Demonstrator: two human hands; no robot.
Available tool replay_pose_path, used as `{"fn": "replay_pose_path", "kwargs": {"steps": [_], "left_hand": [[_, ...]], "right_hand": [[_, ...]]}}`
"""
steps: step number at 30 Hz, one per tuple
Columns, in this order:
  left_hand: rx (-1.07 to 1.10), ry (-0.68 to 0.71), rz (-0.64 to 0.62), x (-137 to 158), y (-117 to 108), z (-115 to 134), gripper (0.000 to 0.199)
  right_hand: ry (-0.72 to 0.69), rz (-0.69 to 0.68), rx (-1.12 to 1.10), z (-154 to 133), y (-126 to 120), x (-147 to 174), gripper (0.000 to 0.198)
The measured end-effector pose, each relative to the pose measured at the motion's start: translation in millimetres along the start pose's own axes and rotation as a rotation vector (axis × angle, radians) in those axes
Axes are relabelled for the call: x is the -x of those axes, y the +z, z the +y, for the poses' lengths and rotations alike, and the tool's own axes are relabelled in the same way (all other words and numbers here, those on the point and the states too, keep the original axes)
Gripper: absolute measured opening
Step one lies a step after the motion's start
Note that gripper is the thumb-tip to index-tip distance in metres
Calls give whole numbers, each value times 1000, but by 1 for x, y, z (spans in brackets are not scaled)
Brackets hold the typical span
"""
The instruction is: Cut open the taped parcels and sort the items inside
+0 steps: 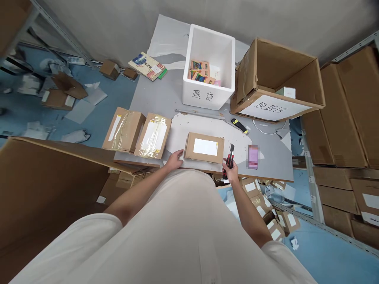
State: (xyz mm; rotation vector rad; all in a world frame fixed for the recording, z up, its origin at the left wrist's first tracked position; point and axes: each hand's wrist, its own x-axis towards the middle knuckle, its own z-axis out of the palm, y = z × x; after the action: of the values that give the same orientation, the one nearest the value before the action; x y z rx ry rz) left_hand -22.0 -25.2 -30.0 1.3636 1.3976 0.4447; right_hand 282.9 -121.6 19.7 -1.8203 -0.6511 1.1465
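Note:
A closed cardboard box (191, 156) with a white label lies in front of me near the table's front edge. My left hand (174, 161) is at its left side, fingers apart and holding nothing. Whether the fingertips touch the cardboard I cannot tell. By the box's right front corner, my right hand (231, 172) is closed around a red and black utility knife (229, 159), its dark tip pointing away from me. Left of my left hand, two taped boxes stand side by side: one labelled box (154, 136) and another (124, 130).
A white foam bin (209, 92) holding colourful packs and a large open carton (274, 106) stand at the table's back. A yellow and black cutter (239, 126) and a pink blurred item (253, 157) lie right. Books (146, 65) lie back left. Boxes crowd the floor.

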Motion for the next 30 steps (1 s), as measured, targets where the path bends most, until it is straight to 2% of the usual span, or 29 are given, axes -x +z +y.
{"fn": "replay_pose_path", "kwargs": {"steps": [3, 7, 9, 12, 14, 17, 20, 22, 24, 25, 26, 28, 30], "left_hand": [[20, 42, -72, 7, 6, -10, 72], [149, 27, -51, 5, 14, -8, 61], [151, 45, 6, 6, 11, 2, 54], [24, 140, 118, 8, 2, 27, 44], [-96, 192, 160, 7, -3, 46, 43], [-244, 195, 155, 0, -5, 69, 47], [-291, 173, 162, -5, 1, 78, 45], [-304, 198, 224, -4, 6, 78, 49], [-360, 308, 320, 1, 12, 75, 54], [-406, 411, 336, 3, 16, 73, 53], [-459, 538, 311, 5, 20, 71, 48], [-554, 780, 178, 7, 27, 69, 33], [-603, 906, 85, 6, 34, 67, 24]], "right_hand": [[41, -20, -40, 9, 11, 9, 54], [32, 3, -31, 6, 24, 9, 46], [4, 42, -20, -3, 23, 5, 44], [-75, 124, 68, -26, 15, -8, 43], [-115, 144, 193, -43, 9, -21, 42], [-163, 152, 428, -61, 6, -40, 43], [-210, 191, 556, -66, 11, -53, 44], [-222, 203, 577, -64, 14, -56, 46], [-226, 199, 594, -61, 16, -56, 48], [-228, 196, 603, -60, 16, -55, 48], [-229, 192, 613, -59, 15, -53, 48], [-232, 185, 637, -60, 12, -50, 49], [-280, 189, 673, -68, 9, -45, 50]]}}
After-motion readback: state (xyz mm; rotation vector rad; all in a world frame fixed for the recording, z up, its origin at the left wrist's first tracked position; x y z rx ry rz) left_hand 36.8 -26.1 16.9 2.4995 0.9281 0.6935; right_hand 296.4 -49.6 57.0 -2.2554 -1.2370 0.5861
